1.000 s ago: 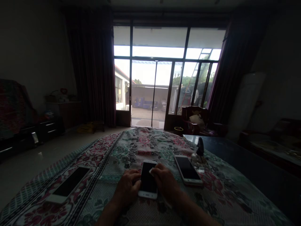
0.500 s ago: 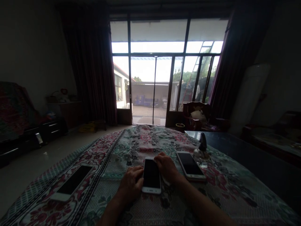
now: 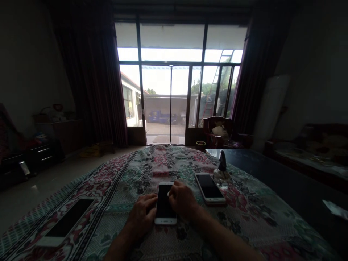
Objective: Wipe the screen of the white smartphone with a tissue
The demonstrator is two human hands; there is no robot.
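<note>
A white phone with a dark screen (image 3: 164, 208) lies upright in front of me on the flowered tablecloth (image 3: 122, 224). My left hand (image 3: 143, 212) rests against its left edge, fingers bent loosely and touching the side. Over the upper right part of the screen is my right hand (image 3: 182, 198), its fingers closed around a small whitish thing that I cannot make out clearly. Another white phone (image 3: 210, 187) lies to the right, and a third (image 3: 67, 222) lies at an angle on the left.
A clear bottle with a dark spray head (image 3: 222, 174) stands behind the right phone. To the right is a dark glossy surface (image 3: 255, 163) with a pale packet (image 3: 335, 209). Beyond the table are a wooden chair (image 3: 217, 125) and glass doors.
My right hand has moved from the phone's upper right edge onto its screen. The view has turned a little to the right, while my left hand remains at the phone's left side.
</note>
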